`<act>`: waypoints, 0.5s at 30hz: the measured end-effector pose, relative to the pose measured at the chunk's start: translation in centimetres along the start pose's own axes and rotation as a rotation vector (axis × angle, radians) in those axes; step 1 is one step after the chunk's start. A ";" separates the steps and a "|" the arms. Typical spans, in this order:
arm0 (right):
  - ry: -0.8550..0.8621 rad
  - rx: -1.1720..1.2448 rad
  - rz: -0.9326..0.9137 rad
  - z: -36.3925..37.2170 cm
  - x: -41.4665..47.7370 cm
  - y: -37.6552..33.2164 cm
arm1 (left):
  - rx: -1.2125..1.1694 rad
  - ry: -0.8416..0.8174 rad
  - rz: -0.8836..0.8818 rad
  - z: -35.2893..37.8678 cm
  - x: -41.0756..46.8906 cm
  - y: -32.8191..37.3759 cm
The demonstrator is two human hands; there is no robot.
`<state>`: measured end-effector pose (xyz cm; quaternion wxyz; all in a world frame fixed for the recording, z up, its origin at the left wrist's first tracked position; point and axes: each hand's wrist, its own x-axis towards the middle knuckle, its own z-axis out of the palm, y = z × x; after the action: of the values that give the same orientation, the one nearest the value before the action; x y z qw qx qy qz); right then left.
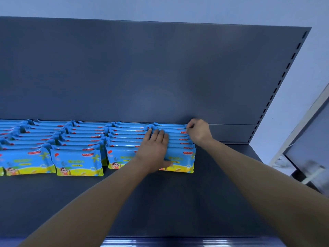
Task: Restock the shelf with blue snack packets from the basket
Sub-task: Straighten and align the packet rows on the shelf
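Observation:
Several rows of blue snack packets [76, 163] with yellow bottoms stand upright on the dark grey shelf [160, 202], leaning back toward its rear panel. My left hand [154, 150] lies flat with straight fingers on top of the rightmost row [178, 139], thumb against the front packet. My right hand [198, 131] is curled at the back right end of that same row, its fingertips pinching the edge of a rear packet. No basket is in view.
The shelf's rear panel [160, 77] rises behind the packets. A slotted upright [277, 82] runs along the shelf's right side. Bare shelf surface lies right of the last row and in front of all rows. A pale wall and blurred objects [311, 168] sit at the right.

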<state>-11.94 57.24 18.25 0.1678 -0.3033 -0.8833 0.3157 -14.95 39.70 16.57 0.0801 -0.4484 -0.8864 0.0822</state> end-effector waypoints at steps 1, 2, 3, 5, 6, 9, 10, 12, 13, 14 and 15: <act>-0.001 0.002 0.004 0.0 0.0 0.1 | 0.011 0.000 -0.001 0.0 0.0 0.1; -0.002 0.010 0.007 -0.1 0.0 0.1 | 0.027 -0.003 0.002 0.0 0.0 0.0; -0.003 0.024 0.010 -0.1 0.0 0.2 | 0.046 -0.005 0.007 0.0 -0.1 0.0; 0.001 0.074 0.014 -0.5 -0.3 0.3 | 0.084 -0.002 0.013 -0.1 -0.1 0.0; 0.006 0.104 0.011 -0.7 -0.6 0.4 | 0.097 0.003 0.009 0.0 -0.2 0.0; 0.025 0.079 -0.058 -1.1 -1.9 0.2 | 0.092 0.018 -0.013 0.1 -0.3 0.2; 0.036 0.041 -0.107 -1.2 -2.4 -0.1 | 0.082 0.019 -0.014 0.0 -0.3 0.2; 0.038 -0.015 -0.230 -1.1 -3.5 -0.8 | 0.046 0.013 -0.014 -0.3 -0.7 -0.1; 0.020 -0.044 -0.300 -1.0 -4.0 -1.3 | 0.021 0.005 -0.020 -0.6 -1.1 -0.5; -0.008 -0.086 -0.371 -0.9 -4.4 -1.8 | 0.002 -0.003 -0.032 -0.8 -1.6 -1.2; -0.041 -0.145 -0.434 -0.8 -4.8 -2.2 | -0.004 -0.009 -0.048 -0.9 -2.3 -2.2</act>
<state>-8.89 53.13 19.80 0.1914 -0.1108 -0.9514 0.2141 -15.12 36.67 17.80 0.0772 -0.4269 -0.8974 0.0804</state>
